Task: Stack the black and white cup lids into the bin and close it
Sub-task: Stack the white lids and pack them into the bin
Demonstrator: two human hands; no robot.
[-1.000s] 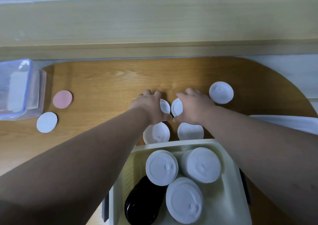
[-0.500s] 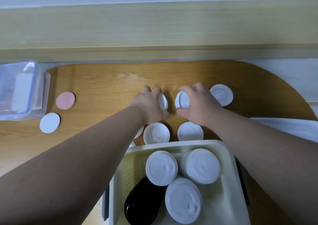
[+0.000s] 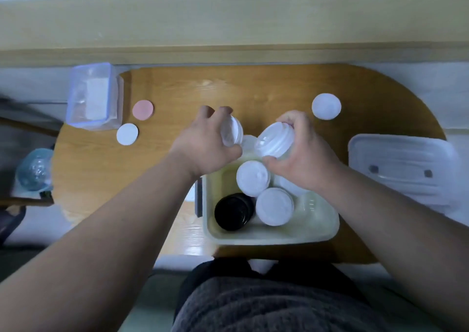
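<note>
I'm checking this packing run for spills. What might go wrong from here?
1. The left hand holds the left stack and the right hand the right stack, both tilted near the bin; a loose grip may scatter lids.
2. The bin looks crowded with the black stack and white stacks, so more may topple or stop the cover closing.
3. The lone white lid far back may get missed.

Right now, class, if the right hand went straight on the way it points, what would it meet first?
Probably the white lids in the left hand: the right hand, gripping its own lids, points toward them. Depth is unclear; it might pass over.
</note>
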